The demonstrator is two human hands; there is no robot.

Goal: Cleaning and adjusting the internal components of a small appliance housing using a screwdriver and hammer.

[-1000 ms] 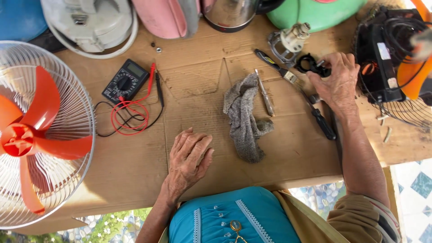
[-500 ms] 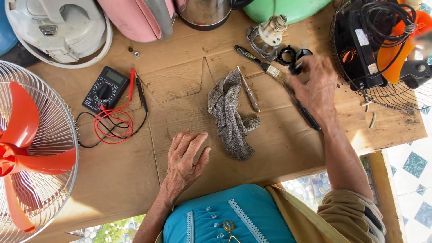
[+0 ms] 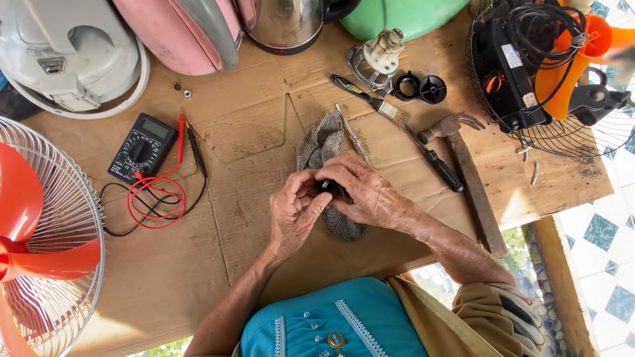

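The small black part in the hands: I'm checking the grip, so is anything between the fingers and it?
Nothing visible. Both the left hand and right hand close directly on the small black part, held just above the grey rag; no cloth shows between fingers and part.

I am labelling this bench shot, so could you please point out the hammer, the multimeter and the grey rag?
hammer (image 3: 471,177), head view, on its wooden handle.
multimeter (image 3: 141,148), head view, on its dial.
grey rag (image 3: 322,140), head view, on the part above the hands.
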